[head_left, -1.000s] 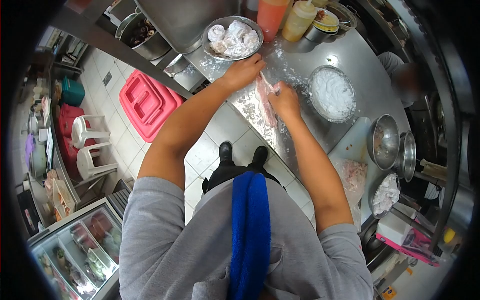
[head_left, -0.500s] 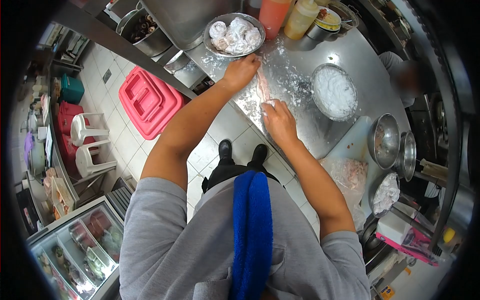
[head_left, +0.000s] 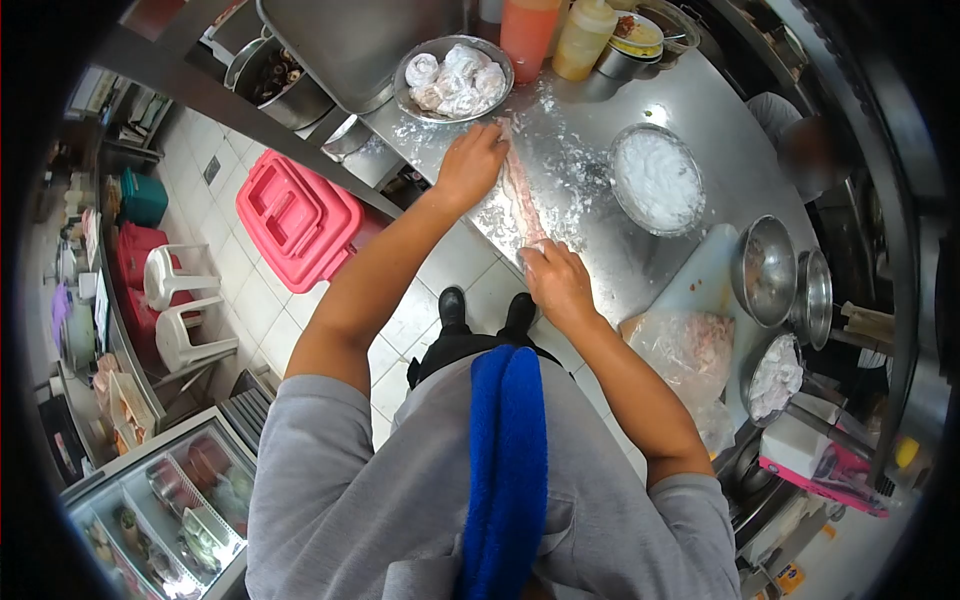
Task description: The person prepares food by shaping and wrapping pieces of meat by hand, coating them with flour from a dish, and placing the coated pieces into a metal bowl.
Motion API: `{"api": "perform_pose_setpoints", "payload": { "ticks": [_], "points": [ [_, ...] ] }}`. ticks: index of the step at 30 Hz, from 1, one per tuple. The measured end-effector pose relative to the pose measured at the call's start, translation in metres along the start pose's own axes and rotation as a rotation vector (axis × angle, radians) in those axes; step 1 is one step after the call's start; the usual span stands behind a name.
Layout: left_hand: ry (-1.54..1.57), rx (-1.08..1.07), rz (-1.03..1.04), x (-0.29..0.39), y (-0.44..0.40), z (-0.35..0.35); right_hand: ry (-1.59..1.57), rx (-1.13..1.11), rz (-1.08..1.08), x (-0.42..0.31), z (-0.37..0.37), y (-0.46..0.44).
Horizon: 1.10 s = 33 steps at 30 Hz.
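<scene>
A long, thin strip of pale pink raw meat (head_left: 521,194), dusted with white powder, lies along the steel table (head_left: 590,95). My left hand (head_left: 472,168) is closed at its far end, and a bit of the strip shows past the fingertips. The near end sits in my closed right hand (head_left: 560,285), close to the table edge. Just beyond my left hand stands a metal bowl (head_left: 402,101) of rolled, powder-coated pieces (head_left: 463,80). To the right is a round dish (head_left: 620,210) filled with white powder (head_left: 659,180).
Squeeze bottles (head_left: 583,40) stand at the back. At right are a cutting board (head_left: 700,270), a plastic bag of meat (head_left: 685,350) and metal bowls (head_left: 767,270). Another person (head_left: 790,140) is beyond the table. A pink lidded bin (head_left: 300,220) is on the floor at left.
My right hand has moved toward me, and the hands are farther apart. The meat strip between them looks longer and straighter. The camera view has shifted slightly.
</scene>
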<state>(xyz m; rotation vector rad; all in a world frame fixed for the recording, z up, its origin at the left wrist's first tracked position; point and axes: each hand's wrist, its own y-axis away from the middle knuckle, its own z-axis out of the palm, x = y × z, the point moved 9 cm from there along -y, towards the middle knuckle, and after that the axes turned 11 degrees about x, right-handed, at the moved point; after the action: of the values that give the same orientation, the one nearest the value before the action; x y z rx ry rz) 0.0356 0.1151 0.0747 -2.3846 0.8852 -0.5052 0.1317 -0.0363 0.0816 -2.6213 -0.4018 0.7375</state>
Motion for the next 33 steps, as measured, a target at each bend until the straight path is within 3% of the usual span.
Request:
{"api": "perform_pose_setpoints", "payload": {
  "ticks": [4,8,10,12,14,16,17,19,23,30,33],
  "points": [
    [0.118,0.072,-0.119,-0.016,0.006,-0.004,-0.083,-0.016,0.190,0.017,-0.032,-0.011],
    [0.188,0.126,-0.229,-0.011,0.022,-0.020,-0.072,0.108,0.438,0.070,-0.130,-0.034],
    [0.243,0.161,-0.172,0.003,0.027,-0.026,0.021,0.192,0.530,0.114,-0.190,-0.028],
    [0.288,0.158,-0.157,0.014,0.027,-0.023,0.230,0.122,0.759,0.160,-0.254,-0.013],
    [0.266,0.151,-0.212,0.011,0.032,-0.011,0.364,0.186,0.711,0.202,-0.308,0.004],
    [0.267,0.152,-0.216,0.017,0.037,-0.001,0.517,0.064,0.759,0.235,-0.332,0.023],
    [0.257,0.153,-0.232,0.018,0.038,0.002,0.521,0.067,0.757,0.251,-0.335,0.030],
    [0.218,0.149,-0.215,0.020,0.037,0.004,0.716,-0.162,0.740,0.282,-0.316,0.050],
    [0.207,0.135,-0.216,0.019,0.035,0.006,0.681,-0.217,0.570,0.308,-0.267,0.064],
    [0.181,0.107,-0.245,0.021,0.035,0.008,0.721,-0.250,0.811,0.339,-0.245,0.082],
    [0.166,0.104,-0.238,0.021,0.035,0.008,0.784,-0.255,0.718,0.326,-0.252,0.082]
  ]
}}
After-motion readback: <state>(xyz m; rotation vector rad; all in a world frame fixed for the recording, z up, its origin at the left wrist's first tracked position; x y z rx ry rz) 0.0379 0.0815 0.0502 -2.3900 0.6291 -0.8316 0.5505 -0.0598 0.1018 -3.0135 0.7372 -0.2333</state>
